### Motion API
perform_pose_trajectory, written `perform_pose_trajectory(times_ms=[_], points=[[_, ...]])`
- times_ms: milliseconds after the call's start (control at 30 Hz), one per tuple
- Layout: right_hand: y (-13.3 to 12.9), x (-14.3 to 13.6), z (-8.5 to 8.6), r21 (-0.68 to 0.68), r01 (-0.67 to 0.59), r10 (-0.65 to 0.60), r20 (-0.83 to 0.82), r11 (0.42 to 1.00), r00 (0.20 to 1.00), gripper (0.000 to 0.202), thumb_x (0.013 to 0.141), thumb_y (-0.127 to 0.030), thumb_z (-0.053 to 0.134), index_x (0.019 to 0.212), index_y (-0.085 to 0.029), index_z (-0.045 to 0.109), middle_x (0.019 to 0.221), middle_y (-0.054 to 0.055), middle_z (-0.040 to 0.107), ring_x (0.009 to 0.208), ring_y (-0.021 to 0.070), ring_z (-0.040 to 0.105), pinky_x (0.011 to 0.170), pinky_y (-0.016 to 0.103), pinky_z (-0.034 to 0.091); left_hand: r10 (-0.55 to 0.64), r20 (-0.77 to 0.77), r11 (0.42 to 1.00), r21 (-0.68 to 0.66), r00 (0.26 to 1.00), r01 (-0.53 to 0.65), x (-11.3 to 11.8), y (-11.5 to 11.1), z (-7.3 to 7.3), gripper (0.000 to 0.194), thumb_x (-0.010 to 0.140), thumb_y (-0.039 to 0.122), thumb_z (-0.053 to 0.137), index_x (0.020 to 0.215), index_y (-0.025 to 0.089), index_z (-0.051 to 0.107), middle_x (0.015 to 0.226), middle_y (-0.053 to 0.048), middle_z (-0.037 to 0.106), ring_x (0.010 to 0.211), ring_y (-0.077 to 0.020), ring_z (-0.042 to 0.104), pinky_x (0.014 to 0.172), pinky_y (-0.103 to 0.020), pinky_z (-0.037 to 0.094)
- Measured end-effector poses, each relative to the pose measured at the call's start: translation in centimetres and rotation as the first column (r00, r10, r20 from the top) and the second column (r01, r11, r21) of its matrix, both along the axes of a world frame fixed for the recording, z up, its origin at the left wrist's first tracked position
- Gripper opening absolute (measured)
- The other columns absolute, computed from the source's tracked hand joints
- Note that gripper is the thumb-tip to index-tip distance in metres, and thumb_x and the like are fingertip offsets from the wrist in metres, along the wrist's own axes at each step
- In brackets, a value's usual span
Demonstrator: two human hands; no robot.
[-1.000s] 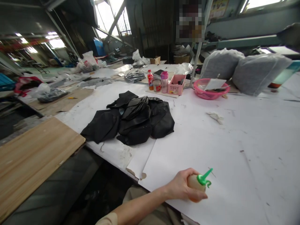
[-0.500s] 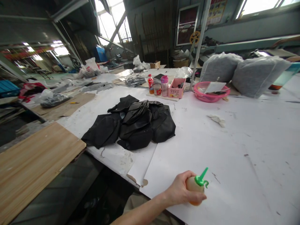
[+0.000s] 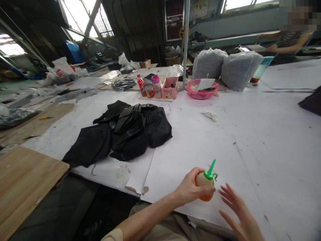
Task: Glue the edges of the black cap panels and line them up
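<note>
My left hand [image 3: 190, 188] grips a green-nozzled squeeze bottle [image 3: 203, 182], forearm [image 3: 154, 210] slanted, my right hand [image 3: 238, 211] just beside, fingers spread, holding nothing.

Smooth plastic bottle [image 3: 203, 181], glossy nozzle [image 3: 212, 167]

One head cam, looks from above the worktable's [image 3: 195, 144] near edge, facing forward and down. Left hand [image 3: 193, 188] and right hand [image 3: 237, 211] close; far edge well off, windows [image 3: 72, 10] beyond.

Right hand [image 3: 242, 216] is blurred; wooden board [image 3: 28, 187] is cut off
</note>
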State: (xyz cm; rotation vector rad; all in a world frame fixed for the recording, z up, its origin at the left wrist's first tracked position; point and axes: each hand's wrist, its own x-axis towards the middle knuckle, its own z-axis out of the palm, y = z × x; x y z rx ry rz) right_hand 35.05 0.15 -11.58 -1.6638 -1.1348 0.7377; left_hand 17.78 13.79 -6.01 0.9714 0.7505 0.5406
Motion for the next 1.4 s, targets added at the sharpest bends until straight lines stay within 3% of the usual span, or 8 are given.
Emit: perform_pose_trajectory(times_ms=[300, 367, 467, 633, 833, 1067, 1267, 1400], points=[[7.2, -5.2, 0.3, -0.101, 0.087, -0.113, -0.286, 0.991, 0.952, 0.067, 0.072, -0.064, 0.080, 0.120, -0.020, 0.061, 0.103, 0.009, 0.074, 0.090, 0.0287, 0.072, 0.081, 0.039, 0.062, -0.221, -0.308, 0.865, 0.376, 0.926, 0.331, -3.8, 3.8, -0.3, 0.067, 0.084, 0.048, 0.081, 0.141, 0.022, 0.059, 0.135, -0.014, 0.064, 0.116, -0.0281, 0.066, 0.093, -0.040, 0.057], [6.8, -3.9, 0.1, -0.130, 0.189, -0.211, -0.178, 0.973, 0.961, 0.070, 0.068, -0.065, 0.082, 0.119, -0.021, 0.062, 0.105, 0.008, 0.072, 0.093, 0.0297, 0.070, 0.085, 0.042, 0.059, 0.076, -0.575, 0.719, 0.598, 0.815, 0.354, -5.1, 6.8, -0.4, 0.043, 0.091, 0.038, 0.075, 0.129, 0.019, 0.067, 0.129, -0.014, 0.068, 0.120, -0.0302, 0.064, 0.105, -0.047, 0.052], [6.3, -1.9, -0.7, -0.113, 0.345, -0.351, -0.039, 0.932, 0.936, 0.075, 0.063, -0.067, 0.082, 0.119, -0.023, 0.061, 0.109, 0.008, 0.070, 0.097, 0.0318, 0.067, 0.091, 0.046, 0.055, 0.617, -0.650, 0.450, 0.753, 0.442, 0.479, -6.4, 11.8, -1.5, 0.050, 0.091, 0.020, 0.071, 0.139, 0.013, 0.060, 0.144, -0.021, 0.058, 0.143, -0.0366, 0.046, 0.120, -0.054, 0.037], [6.4, -0.7, -1.7, -0.111, 0.450, -0.457, -0.049, 0.886, 0.888, 0.077, 0.060, -0.068, 0.083, 0.117, -0.022, 0.060, 0.105, 0.009, 0.068, 0.091, 0.0300, 0.065, 0.083, 0.042, 0.054, 0.780, -0.595, 0.322, 0.649, 0.196, 0.689, -7.2, 17.7, -4.0, 0.033, 0.095, 0.014, 0.060, 0.127, 0.008, 0.065, 0.131, -0.023, 0.065, 0.126, -0.0373, 0.058, 0.104, -0.051, 0.047], [6.4, -0.8, -1.3, -0.147, 0.429, -0.442, -0.072, 0.891, 0.894, 0.080, 0.060, -0.069, 0.082, 0.121, -0.021, 0.060, 0.102, 0.007, 0.067, 0.088, 0.0280, 0.064, 0.083, 0.043, 0.055, 0.762, -0.596, 0.242, 0.624, 0.253, 0.744, -8.6, 18.4, -2.2, 0.016, 0.095, 0.010, 0.055, 0.100, 0.012, 0.069, 0.102, -0.016, 0.071, 0.097, -0.0308, 0.064, 0.083, -0.043, 0.051], [6.5, -0.7, -1.3, -0.121, 0.430, -0.440, -0.073, 0.895, 0.895, 0.078, 0.062, -0.066, 0.083, 0.121, -0.022, 0.059, 0.105, 0.007, 0.067, 0.091, 0.0274, 0.064, 0.089, 0.046, 0.055, 0.521, -0.468, -0.135, 0.780, 0.714, 0.611, -6.8, 9.3, 0.6, 0.014, 0.101, 0.017, 0.056, 0.109, 0.016, 0.067, 0.101, -0.009, 0.072, 0.092, -0.0235, 0.066, 0.078, -0.036, 0.049], [6.5, -1.1, -1.1, -0.043, 0.451, -0.453, -0.069, 0.892, 0.889, 0.073, 0.064, -0.062, 0.082, 0.120, -0.021, 0.059, 0.108, 0.007, 0.068, 0.097, 0.0280, 0.064, 0.094, 0.047, 0.054, 0.169, -0.616, -0.094, 0.767, 0.769, 0.635, -4.2, 1.1, -3.2, 0.011, 0.101, 0.018, 0.058, 0.097, 0.017, 0.068, 0.088, -0.005, 0.072, 0.082, -0.0200, 0.068, 0.069, -0.031, 0.049], [6.5, -1.1, -1.0, -0.037, 0.455, -0.456, -0.089, 0.890, 0.885, 0.073, 0.065, -0.061, 0.082, 0.121, -0.020, 0.058, 0.107, 0.008, 0.067, 0.096, 0.0278, 0.064, 0.094, 0.047, 0.054, 0.053, -0.673, 0.011, 0.739, 0.738, 0.674, -4.7, 2.9, -0.4, 0.016, 0.102, 0.015, 0.053, 0.097, 0.017, 0.069, 0.085, -0.004, 0.073, 0.078, -0.0175, 0.070, 0.069, -0.026, 0.050]])
